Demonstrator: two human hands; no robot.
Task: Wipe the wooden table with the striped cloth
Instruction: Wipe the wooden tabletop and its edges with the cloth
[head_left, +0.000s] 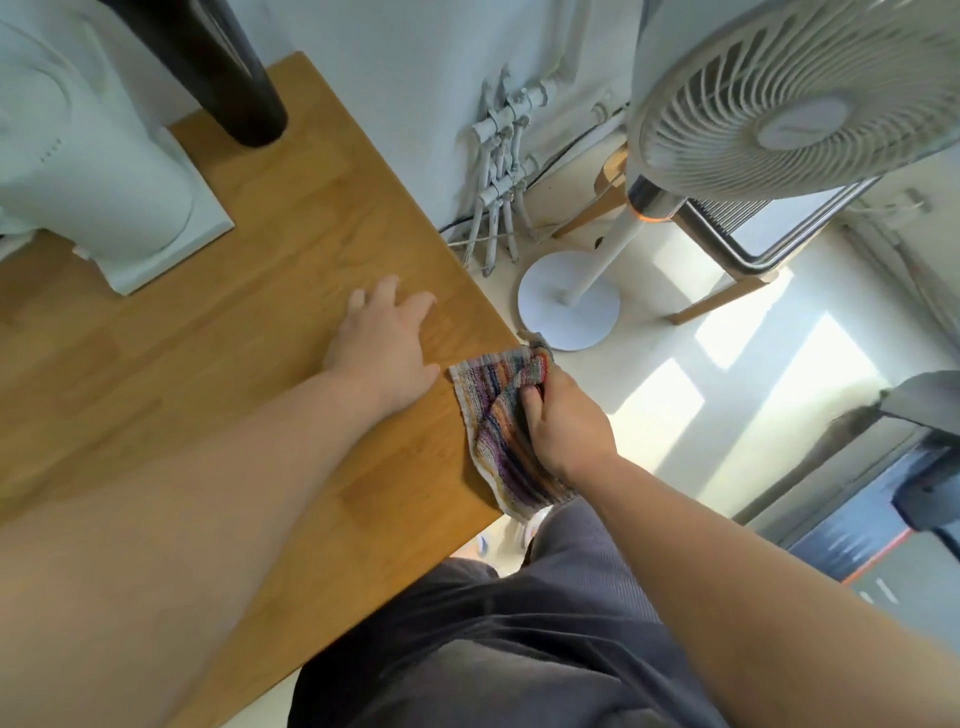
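The wooden table (270, 270) fills the left half of the view, its right edge running diagonally. A multicoloured striped cloth (493, 415) lies over that right edge, partly hanging off it. My right hand (563, 423) grips the cloth at the table edge, fingers curled into the fabric. Just to the left of the cloth, my left hand (387, 345) rests flat on the tabletop with its fingers spread, holding nothing.
A white appliance (98, 171) stands on the table at the far left, and a dark cylindrical object (234, 73) behind it. Off the table to the right stand a white pedestal fan (779, 104), its round base (569, 301) on the floor, and a wooden-legged stand (727, 280).
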